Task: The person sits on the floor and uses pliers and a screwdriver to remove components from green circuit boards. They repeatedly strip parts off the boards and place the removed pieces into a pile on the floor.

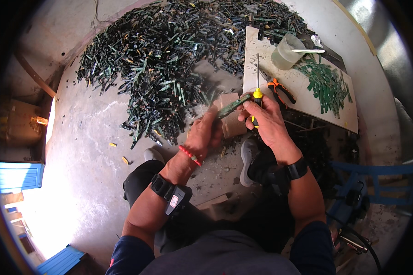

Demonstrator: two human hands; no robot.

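Observation:
My left hand point(202, 132) is closed on the near end of a narrow green circuit-board strip point(234, 106), which points up and to the right. My right hand point(271, 123) grips a screwdriver point(258, 93) by its yellow-and-black handle, with the long metal shaft pointing away from me. The right thumb and fingertips are also at the strip's far end. Below the strip stands a brown brick-like block point(234, 129), partly covered by my hands. Just right of the screwdriver, orange-and-black pliers point(281, 93) lie on a pale board point(303, 101).
A big heap of dark green strips point(156, 78) spreads over the floor ahead and left. The board also carries a translucent cup point(284, 54), a white-handled tool point(309, 51) and a pile of green strips point(326, 87). Small yellow pieces point(125, 160) dot the floor. A blue frame point(376, 183) stands right.

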